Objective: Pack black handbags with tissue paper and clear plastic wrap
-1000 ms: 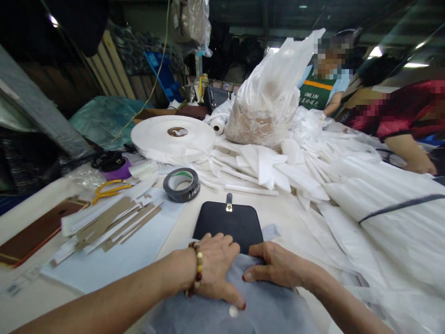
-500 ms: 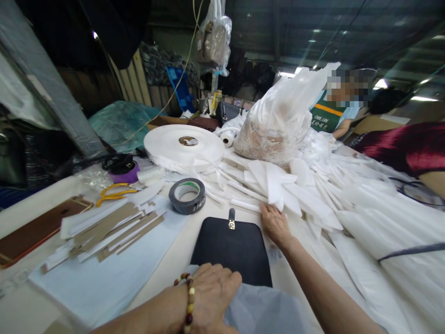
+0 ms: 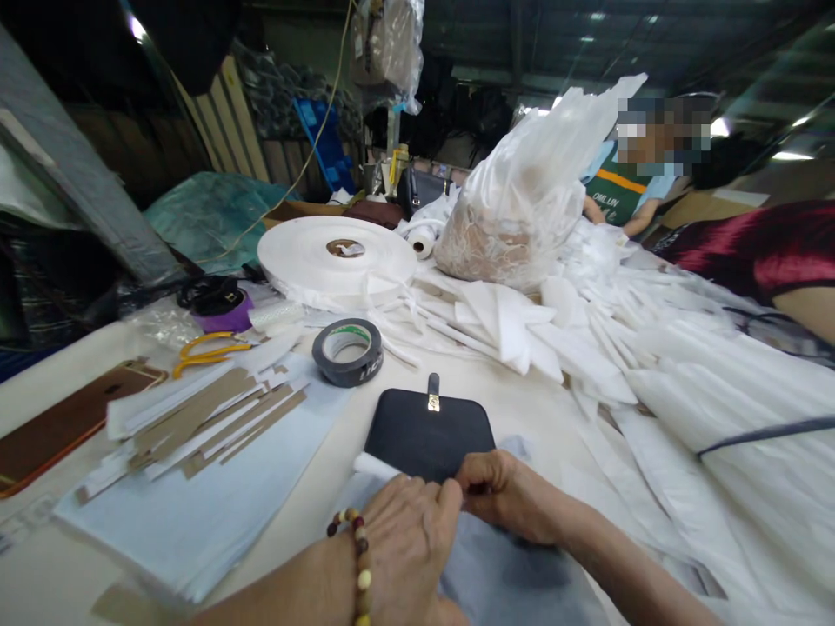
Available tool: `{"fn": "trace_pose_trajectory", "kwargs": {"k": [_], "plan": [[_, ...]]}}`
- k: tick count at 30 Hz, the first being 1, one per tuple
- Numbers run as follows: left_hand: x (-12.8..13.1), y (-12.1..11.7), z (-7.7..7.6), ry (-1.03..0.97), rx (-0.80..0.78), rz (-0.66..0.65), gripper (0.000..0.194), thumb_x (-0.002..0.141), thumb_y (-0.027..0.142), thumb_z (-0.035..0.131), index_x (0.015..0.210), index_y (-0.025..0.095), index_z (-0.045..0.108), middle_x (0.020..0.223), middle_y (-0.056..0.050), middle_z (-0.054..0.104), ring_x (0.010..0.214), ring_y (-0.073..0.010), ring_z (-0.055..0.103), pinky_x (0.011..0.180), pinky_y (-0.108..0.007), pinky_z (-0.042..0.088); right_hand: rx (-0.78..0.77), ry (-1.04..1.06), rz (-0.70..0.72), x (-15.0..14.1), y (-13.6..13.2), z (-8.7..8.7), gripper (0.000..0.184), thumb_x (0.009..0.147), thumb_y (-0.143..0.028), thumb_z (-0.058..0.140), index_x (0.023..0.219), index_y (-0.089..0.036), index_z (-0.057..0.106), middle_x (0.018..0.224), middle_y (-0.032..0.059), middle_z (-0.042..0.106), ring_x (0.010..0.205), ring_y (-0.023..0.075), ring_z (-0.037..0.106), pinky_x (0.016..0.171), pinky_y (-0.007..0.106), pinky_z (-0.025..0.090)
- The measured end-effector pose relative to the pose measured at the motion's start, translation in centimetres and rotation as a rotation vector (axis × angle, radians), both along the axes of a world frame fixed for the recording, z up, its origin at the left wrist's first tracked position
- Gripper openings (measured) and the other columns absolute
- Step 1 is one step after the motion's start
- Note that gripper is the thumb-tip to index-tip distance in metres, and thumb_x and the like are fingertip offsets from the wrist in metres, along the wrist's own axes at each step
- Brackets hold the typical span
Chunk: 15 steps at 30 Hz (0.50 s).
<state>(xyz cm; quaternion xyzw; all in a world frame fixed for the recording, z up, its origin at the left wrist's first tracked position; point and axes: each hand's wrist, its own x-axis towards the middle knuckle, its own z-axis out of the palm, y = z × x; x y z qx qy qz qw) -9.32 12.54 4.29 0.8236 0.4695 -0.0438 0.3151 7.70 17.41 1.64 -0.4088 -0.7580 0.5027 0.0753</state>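
Observation:
A black leather pouch with a small gold clasp lies flat in front of me, its near edge covered by grey fabric. My left hand, with a bead bracelet on the wrist, and my right hand meet at that near edge, fingers curled and pinched together. A white folded strip sticks out to the left from under my left fingers and runs toward my right hand. How much of the strip lies under the hands is hidden.
A grey tape roll sits beyond the pouch, then a big white reel and a stuffed plastic bag. White strips pile to the right. Cardboard strips, a phone and yellow scissors lie left. Two other people work far right.
My right hand reached out to the pile of white strips, then came back to the pouch's near edge with a white strip. My left hand stayed on the grey fabric.

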Motion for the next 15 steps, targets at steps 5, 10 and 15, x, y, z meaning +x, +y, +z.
{"fn": "trace_pose_trajectory", "kwargs": {"k": [5, 10, 15], "plan": [[0.0, 0.2, 0.6, 0.059, -0.010, 0.010, 0.075, 0.057, 0.064, 0.069, 0.106, 0.010, 0.055, 0.123, -0.020, 0.044, 0.117, -0.0376, 0.037, 0.099, -0.051, 0.033, -0.092, 0.048, 0.222, 0.1, 1.6, -0.1, 0.021, 0.073, -0.012, 0.049, 0.067, -0.013, 0.069, 0.064, -0.0014, 0.057, 0.063, 0.0098, 0.049, 0.059, 0.020, 0.038], [-1.1, 0.5, 0.5, 0.077, 0.103, -0.035, 0.068, 0.057, 0.075, 0.060, 0.087, 0.014, 0.060, 0.095, -0.013, 0.055, 0.100, -0.0373, 0.046, 0.092, -0.060, 0.030, -0.158, -0.067, 0.215, 0.3, 1.5, 0.7, 0.025, 0.075, -0.013, 0.047, 0.087, -0.014, 0.070, 0.074, -0.0005, 0.063, 0.064, 0.0099, 0.052, 0.058, 0.020, 0.039], [-2.1, 0.4, 0.3, 0.063, 0.094, -0.026, 0.074, 0.058, 0.077, 0.056, 0.094, 0.012, 0.056, 0.094, -0.011, 0.054, 0.089, -0.0318, 0.050, 0.085, -0.054, 0.038, 0.055, -0.224, 0.163, 0.3, -0.5, 3.2, 0.036, 0.092, -0.038, 0.033, 0.087, -0.016, 0.061, 0.074, 0.0017, 0.059, 0.065, 0.0127, 0.052, 0.062, 0.024, 0.039]]}}
